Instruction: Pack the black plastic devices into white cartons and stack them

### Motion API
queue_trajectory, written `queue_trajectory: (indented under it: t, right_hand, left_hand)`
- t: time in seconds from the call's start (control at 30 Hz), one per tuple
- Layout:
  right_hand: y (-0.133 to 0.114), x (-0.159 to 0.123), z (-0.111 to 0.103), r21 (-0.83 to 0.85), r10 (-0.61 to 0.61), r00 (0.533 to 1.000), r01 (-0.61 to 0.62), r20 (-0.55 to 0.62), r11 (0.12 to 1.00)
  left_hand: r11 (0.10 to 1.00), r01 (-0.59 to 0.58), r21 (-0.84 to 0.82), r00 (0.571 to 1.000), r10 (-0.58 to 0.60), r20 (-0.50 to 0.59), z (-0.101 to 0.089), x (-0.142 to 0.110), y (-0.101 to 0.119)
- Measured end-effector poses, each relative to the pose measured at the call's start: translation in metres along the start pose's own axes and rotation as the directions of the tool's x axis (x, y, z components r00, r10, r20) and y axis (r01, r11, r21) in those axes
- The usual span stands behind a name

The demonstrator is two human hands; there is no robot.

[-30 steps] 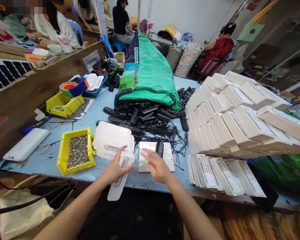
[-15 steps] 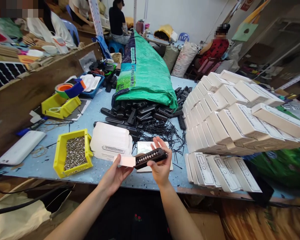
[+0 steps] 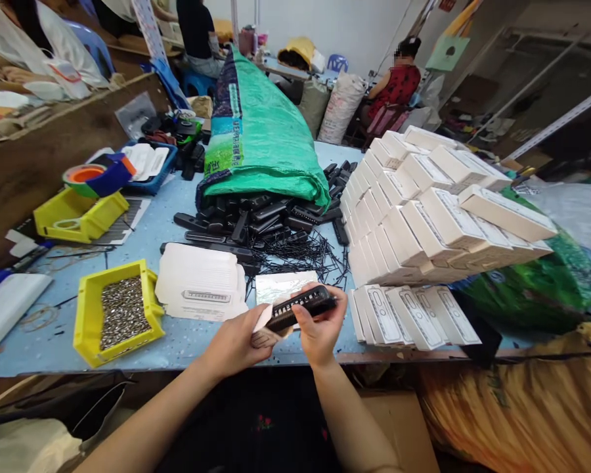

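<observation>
My right hand (image 3: 324, 336) grips a long black plastic bar (image 3: 303, 307) with a row of slots showing light marks, thumb along its front. My left hand (image 3: 234, 347) is closed around a small white paper carton (image 3: 264, 334) at the bar's left end. That end meets the carton's opening; how far it is inside is hidden. Behind my hands lies a white printed booklet or sheet (image 3: 280, 287). To the left is a stack of flat white cartons (image 3: 197, 279) printed with a slotted bar.
Boxed cartons (image 3: 404, 230) are piled at right. A green woven sack (image 3: 270, 141) stands behind black bars (image 3: 270, 220) and thin black sticks (image 3: 305, 253). At left are a yellow bin (image 3: 86, 322) of small metal pieces and another yellow bin (image 3: 59, 217). Other people sit behind.
My left hand has moved its fingers around the carton, which is now turned against the bar's left end. The bar tilts slightly more. The whole view has shifted to the right.
</observation>
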State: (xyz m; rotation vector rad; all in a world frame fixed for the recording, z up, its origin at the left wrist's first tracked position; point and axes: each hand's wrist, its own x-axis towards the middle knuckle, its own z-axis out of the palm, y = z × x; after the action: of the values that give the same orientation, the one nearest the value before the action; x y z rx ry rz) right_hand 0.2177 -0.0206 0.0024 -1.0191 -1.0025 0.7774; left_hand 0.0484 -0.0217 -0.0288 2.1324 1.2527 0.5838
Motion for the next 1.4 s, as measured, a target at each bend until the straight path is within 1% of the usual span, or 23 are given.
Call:
queue_trajectory:
  t: [0.03, 0.1, 0.17, 0.2, 0.27, 0.3, 0.37, 0.43, 0.47, 0.53, 0.63, 0.7, 0.8, 0.83, 0.87, 0.93, 0.97, 1.03, 1.1, 1.13, 1.23, 1.33, 1.4]
  right_hand:
    - [0.001, -0.001, -0.002, -0.048, -0.057, 0.998, 0.058, 0.016, 0.997]
    - [0.002, -0.001, -0.011, -0.178, -0.148, 0.969, 0.185, 0.199, 0.967]
    - [0.007, 0.004, -0.029, -0.314, -0.136, 0.915, 0.266, 0.381, 0.911]
    - [0.012, 0.007, -0.042, -0.395, -0.1, 0.91, 0.272, 0.403, 0.877]
    - [0.027, 0.013, -0.074, -0.605, 0.001, 0.949, 0.202, 0.317, 0.77]
    - [0.036, 0.015, -0.091, -0.716, 0.067, 0.964, 0.144, 0.258, 0.683]
    - [0.054, 0.017, -0.123, -0.878, 0.207, 0.958, 0.08, 0.199, 0.473]
    - [0.065, 0.018, -0.14, -0.933, 0.293, 0.941, 0.059, 0.171, 0.355]
    - [0.066, 0.018, -0.142, -0.931, 0.304, 0.939, 0.043, 0.161, 0.362]
    - [0.061, 0.017, -0.127, -0.859, 0.265, 0.955, -0.023, 0.132, 0.511]
    - [0.042, 0.011, -0.073, -0.526, 0.223, 0.968, -0.133, 0.113, 0.84]
    - [0.032, 0.004, -0.034, -0.371, 0.202, 0.954, -0.11, 0.22, 0.922]
    - [0.032, -0.002, 0.002, -0.41, 0.133, 0.868, 0.086, 0.478, 0.908]
    - [0.035, -0.002, 0.007, -0.424, 0.121, 0.846, 0.133, 0.52, 0.896]
    - [0.04, -0.003, 0.01, -0.424, 0.118, 0.851, 0.13, 0.511, 0.896]
    - [0.052, -0.004, 0.011, -0.358, 0.173, 0.892, -0.014, 0.417, 0.934]
    - [0.058, -0.005, 0.012, -0.295, 0.225, 0.891, -0.11, 0.394, 0.949]
    - [0.067, -0.01, 0.015, -0.176, 0.289, 0.838, -0.233, 0.462, 0.956]
    - [0.072, -0.015, 0.02, -0.118, 0.26, 0.78, -0.236, 0.57, 0.965]
    - [0.072, -0.017, 0.022, -0.11, 0.248, 0.772, -0.228, 0.584, 0.967]
    - [0.069, -0.017, 0.023, -0.144, 0.281, 0.799, -0.242, 0.532, 0.96]
    - [0.066, -0.014, 0.018, -0.192, 0.163, 0.803, -0.062, 0.573, 0.979]
    - [0.066, -0.018, 0.015, -0.23, 0.094, 0.772, 0.069, 0.629, 0.971]
  left_hand:
    - [1.0, 0.015, -0.006, 1.0, -0.014, 0.018, 0.004, 0.002, 0.003]
    - [0.999, 0.045, -0.005, 0.999, -0.045, 0.019, 0.011, 0.001, 0.003]
    - [0.997, 0.072, -0.002, 0.997, -0.072, 0.008, 0.017, -0.004, -0.004]
    - [0.996, 0.091, -0.004, 0.996, -0.091, 0.004, 0.019, -0.008, -0.009]
    - [0.984, 0.176, -0.007, 0.984, -0.177, -0.034, 0.019, -0.015, -0.02]
    - [0.973, 0.231, -0.009, 0.971, -0.231, -0.066, 0.018, -0.017, -0.025]
    - [0.952, 0.307, -0.014, 0.943, -0.307, -0.127, 0.014, -0.019, -0.034]
    - [0.951, 0.309, -0.018, 0.941, -0.308, -0.141, 0.01, -0.017, -0.039]
    - [0.957, 0.291, -0.023, 0.947, -0.291, -0.133, 0.01, -0.016, -0.04]
    - [0.967, 0.252, -0.039, 0.96, -0.255, -0.117, 0.011, -0.014, -0.04]
    - [0.976, 0.211, -0.059, 0.972, -0.216, -0.097, 0.017, -0.012, -0.038]
    - [0.975, 0.21, -0.07, 0.972, -0.216, -0.088, 0.022, -0.013, -0.038]
    - [0.977, 0.195, -0.086, 0.972, -0.204, -0.119, 0.027, -0.015, -0.042]
    - [0.98, 0.177, -0.09, 0.972, -0.189, -0.138, 0.027, -0.015, -0.044]
    - [0.983, 0.161, -0.094, 0.971, -0.174, -0.162, 0.027, -0.015, -0.046]
    - [0.985, 0.136, -0.102, 0.972, -0.153, -0.18, 0.026, -0.014, -0.048]
    - [0.985, 0.134, -0.111, 0.973, -0.152, -0.176, 0.026, -0.013, -0.048]
    - [0.977, 0.148, -0.154, 0.975, -0.17, -0.145, 0.024, -0.009, -0.046]
    - [0.96, 0.187, -0.208, 0.972, -0.212, -0.105, 0.023, -0.006, -0.042]
    - [0.951, 0.215, -0.222, 0.966, -0.24, -0.092, 0.021, -0.004, -0.039]
    - [0.939, 0.284, -0.195, 0.953, -0.299, -0.053, 0.017, -0.001, -0.035]
    - [0.924, 0.303, -0.234, 0.949, -0.315, -0.015, 0.015, 0.001, -0.035]
    - [0.895, 0.316, -0.316, 0.938, -0.344, -0.036, 0.016, 0.003, -0.035]
